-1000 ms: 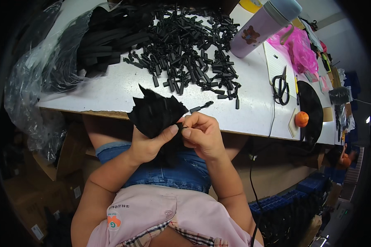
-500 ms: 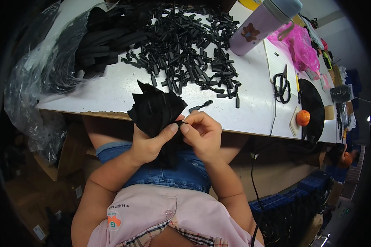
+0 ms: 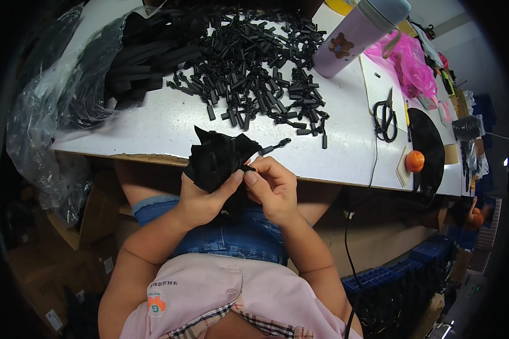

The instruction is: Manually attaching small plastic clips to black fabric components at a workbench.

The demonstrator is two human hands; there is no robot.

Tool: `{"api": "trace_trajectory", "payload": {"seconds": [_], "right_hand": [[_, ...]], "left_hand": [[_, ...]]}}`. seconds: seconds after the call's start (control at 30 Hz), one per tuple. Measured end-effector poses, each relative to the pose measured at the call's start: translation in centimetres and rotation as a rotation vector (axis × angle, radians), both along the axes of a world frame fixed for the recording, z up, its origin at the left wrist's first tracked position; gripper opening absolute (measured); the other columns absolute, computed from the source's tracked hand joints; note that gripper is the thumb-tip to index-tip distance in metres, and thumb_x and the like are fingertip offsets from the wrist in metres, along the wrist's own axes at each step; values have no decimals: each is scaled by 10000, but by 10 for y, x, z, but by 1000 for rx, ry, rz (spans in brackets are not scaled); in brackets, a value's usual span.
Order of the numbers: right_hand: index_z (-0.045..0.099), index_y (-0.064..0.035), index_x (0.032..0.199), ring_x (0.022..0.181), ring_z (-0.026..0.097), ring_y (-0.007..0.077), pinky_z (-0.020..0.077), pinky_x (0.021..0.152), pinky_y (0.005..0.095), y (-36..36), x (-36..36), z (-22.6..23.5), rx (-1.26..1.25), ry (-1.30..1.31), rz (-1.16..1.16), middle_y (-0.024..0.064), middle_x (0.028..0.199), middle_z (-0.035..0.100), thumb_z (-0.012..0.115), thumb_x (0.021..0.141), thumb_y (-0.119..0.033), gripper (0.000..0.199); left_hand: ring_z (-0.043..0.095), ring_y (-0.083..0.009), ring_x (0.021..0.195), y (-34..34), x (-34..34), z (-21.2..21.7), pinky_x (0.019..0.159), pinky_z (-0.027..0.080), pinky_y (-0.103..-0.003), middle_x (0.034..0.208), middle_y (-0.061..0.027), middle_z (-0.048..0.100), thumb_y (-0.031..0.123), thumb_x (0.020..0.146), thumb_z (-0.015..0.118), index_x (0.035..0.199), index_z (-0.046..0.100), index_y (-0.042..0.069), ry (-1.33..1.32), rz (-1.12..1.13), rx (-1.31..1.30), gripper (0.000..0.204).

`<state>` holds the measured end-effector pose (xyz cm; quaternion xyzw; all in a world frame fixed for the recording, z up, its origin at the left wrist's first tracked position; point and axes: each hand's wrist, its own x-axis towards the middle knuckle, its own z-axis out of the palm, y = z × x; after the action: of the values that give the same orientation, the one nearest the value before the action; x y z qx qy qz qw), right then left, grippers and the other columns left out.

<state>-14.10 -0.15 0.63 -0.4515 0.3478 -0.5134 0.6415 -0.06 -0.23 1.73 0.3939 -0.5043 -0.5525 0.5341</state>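
Observation:
A folded bundle of black fabric (image 3: 218,161) is held over my lap, just off the table's front edge, its pointed corners sticking up. My left hand (image 3: 205,199) is closed round its lower part, the thumb pressed toward the right side. At that side my right hand (image 3: 274,189) pinches the fabric's edge, thumb and forefinger together close to the left thumb tip. Whether something small sits between those fingertips is hidden. Just beyond the hands, one black tab with a looped end, like a zipper pull (image 3: 275,147), lies apart on the white table (image 3: 152,133).
A heap of similar black pulls (image 3: 254,79) covers the table's far middle. Black strips spill from a clear plastic bag (image 3: 73,101) at left. To the right are a lilac bottle (image 3: 345,51), black scissors (image 3: 385,121), a notebook (image 3: 373,82), an orange fruit (image 3: 414,161) and a pink bag (image 3: 404,65).
The black fabric has shifted slightly to the right and turned a little in my left hand. My right hand has drawn slightly left, still pinching its edge.

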Motion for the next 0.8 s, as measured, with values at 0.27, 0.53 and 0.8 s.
{"api": "trace_trajectory", "payload": {"seconds": [0.27,0.53,0.8], "right_hand": [[526,-14,819,510,367,25,296,442,173,2,3,-1,146,-143,30,-29,666,460,539,821,-85,72],[550,3,815,490,348,3,290,431,158,-10,0,14,-122,188,-26,-36,603,476,618,747,-68,120],[553,-11,865,434,358,83,318,403,206,-5,-1,23,-461,617,-164,36,676,503,672,658,-81,249]], "left_hand": [[536,-87,669,-5,9,1,625,443,-215,757,-12,579,63,754,627,887,577,-7,-170,1,-125,159],[517,-86,697,-5,9,-9,621,419,-210,776,-16,566,80,783,601,896,573,7,-8,-33,-82,137],[522,-85,717,-8,22,-3,640,423,-214,810,-25,579,117,793,594,919,575,-1,-29,-137,235,174]]}}
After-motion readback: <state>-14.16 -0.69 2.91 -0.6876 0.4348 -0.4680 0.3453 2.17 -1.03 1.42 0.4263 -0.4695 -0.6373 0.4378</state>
